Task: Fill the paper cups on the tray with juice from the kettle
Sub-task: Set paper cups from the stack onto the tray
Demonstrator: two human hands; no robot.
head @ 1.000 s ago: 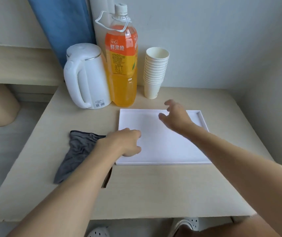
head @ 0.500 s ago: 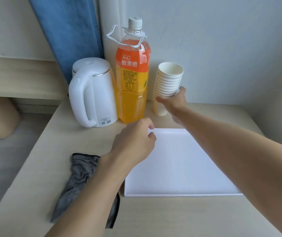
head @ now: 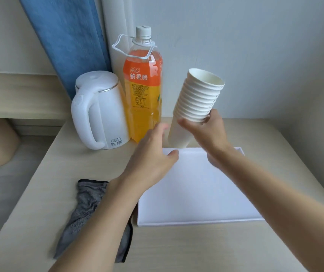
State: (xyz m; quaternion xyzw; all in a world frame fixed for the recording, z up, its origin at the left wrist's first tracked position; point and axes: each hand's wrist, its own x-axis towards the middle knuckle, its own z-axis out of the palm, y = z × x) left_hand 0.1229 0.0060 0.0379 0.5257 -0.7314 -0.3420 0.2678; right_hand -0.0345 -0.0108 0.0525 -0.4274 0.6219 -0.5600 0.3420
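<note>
My right hand [head: 208, 134] grips a stack of white paper cups [head: 198, 99] and holds it tilted in the air over the far edge of the white tray [head: 196, 197]. The tray lies flat on the table with nothing in it. My left hand [head: 153, 160] hovers open just left of the stack's bottom cup, fingers spread, touching nothing that I can tell. The white kettle [head: 100, 110] stands at the back left with its lid down and its handle toward me.
A tall bottle of orange juice [head: 143, 87] stands between the kettle and the cups. A grey cloth [head: 86, 209] lies on the wooden table [head: 196, 250] left of the tray, partly under my left arm. Blue curtain [head: 67, 36] and wall behind.
My right hand reached the cup stack, closed on it and lifted it off the table, tilting it. My left hand rose from the tray's near corner toward the stack's base.
</note>
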